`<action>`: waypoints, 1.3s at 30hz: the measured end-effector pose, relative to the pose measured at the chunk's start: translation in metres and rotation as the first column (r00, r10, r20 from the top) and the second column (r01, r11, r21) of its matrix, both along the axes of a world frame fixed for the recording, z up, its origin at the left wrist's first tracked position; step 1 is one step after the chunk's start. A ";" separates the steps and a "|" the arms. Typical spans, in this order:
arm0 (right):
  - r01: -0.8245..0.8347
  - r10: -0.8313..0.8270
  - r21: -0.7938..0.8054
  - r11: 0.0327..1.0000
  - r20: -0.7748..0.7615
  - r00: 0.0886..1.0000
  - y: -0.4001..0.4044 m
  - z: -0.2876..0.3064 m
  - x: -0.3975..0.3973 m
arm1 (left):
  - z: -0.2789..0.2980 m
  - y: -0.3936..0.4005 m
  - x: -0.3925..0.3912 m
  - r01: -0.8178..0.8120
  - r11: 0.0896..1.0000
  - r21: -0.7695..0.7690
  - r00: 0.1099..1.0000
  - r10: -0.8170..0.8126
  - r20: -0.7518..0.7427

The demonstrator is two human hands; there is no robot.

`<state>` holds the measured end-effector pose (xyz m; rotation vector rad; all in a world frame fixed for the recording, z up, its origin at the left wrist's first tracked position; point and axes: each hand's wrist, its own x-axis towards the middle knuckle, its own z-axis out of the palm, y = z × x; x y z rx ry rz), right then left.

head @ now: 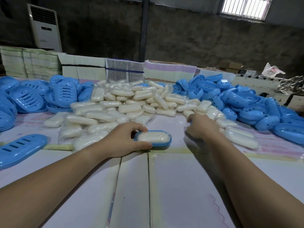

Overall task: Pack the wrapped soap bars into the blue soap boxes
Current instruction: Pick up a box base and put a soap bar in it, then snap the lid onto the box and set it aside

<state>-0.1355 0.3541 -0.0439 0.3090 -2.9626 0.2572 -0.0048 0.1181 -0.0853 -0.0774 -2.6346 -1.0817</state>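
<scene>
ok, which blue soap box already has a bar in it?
The blue box gripped by the left hand, front centre. A wrapped bar lies inside it; the piled blue boxes show none.

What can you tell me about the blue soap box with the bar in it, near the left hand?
The blue soap box is a shallow oval tray of glossy light-blue plastic, lying flat and open on the pale table, with no lid on it. A whitish wrapped soap bar lies lengthwise inside and fills it. The left hand holds its left end, thumb at the near rim, fingers over the far rim. The right hand is apart from it.
</scene>
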 end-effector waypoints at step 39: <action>-0.664 0.641 -0.411 0.624 -0.216 0.736 -0.063 0.003 0.046 | 0.003 0.004 0.004 0.136 0.983 0.124 0.990 -0.132 -0.038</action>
